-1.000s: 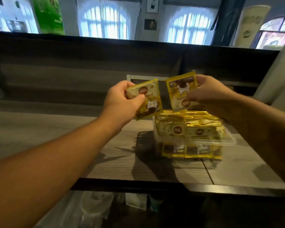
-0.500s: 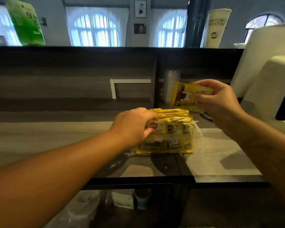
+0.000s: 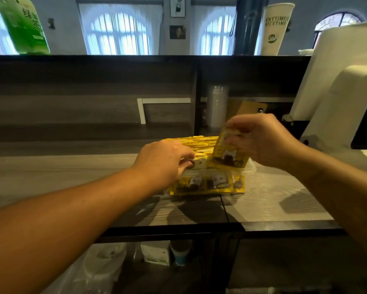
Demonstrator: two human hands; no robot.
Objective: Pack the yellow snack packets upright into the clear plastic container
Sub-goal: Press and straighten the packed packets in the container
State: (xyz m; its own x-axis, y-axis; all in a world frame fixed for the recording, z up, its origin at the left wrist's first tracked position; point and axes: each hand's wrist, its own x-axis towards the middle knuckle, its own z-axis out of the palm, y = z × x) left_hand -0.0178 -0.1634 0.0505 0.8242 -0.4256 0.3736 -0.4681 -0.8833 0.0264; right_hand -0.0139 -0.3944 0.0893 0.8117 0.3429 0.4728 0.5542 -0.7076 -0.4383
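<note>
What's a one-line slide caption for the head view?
Right hand lowers a yellow snack packet upright into the packed clear container while the left hand holds the front packets.

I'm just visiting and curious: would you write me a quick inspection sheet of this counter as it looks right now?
Surface: grey wood-grain counter, shadows of the arms across it.
Job's things: clear plastic container packed with yellow packets standing upright; one more packet going in at its right side.
Clutter: stack of clear cups and a brown card behind the container.
Hands: left hand presses its fingers into the near-left packets; right hand pinches the loose packet by its top.
Cables: nothing seen.
Surroundings: white machine at right, dark shelf wall, arched windows, boxes and a paper cup under the counter.
</note>
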